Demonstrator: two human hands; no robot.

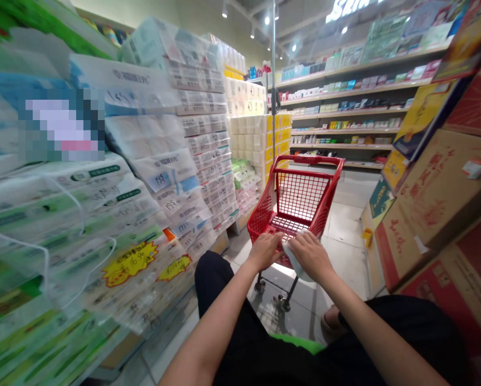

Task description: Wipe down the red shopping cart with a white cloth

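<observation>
On shop tiles [340, 230], red cart [303, 195]

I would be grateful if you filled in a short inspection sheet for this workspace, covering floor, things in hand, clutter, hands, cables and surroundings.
Surface: light tiled floor, under the cart.
Job's things: red shopping cart, upright on its wheels; white cloth at its near side.
Clutter: wrapped paper packs stacked left; cartons stacked right.
Left hand: at the cart's near edge; grip unclear.
Right hand: holding the white cloth.
Cables: thin white cord over the left packs; electrical or not, unclear.
Surroundings: stocked shelves beyond the cart.
</observation>
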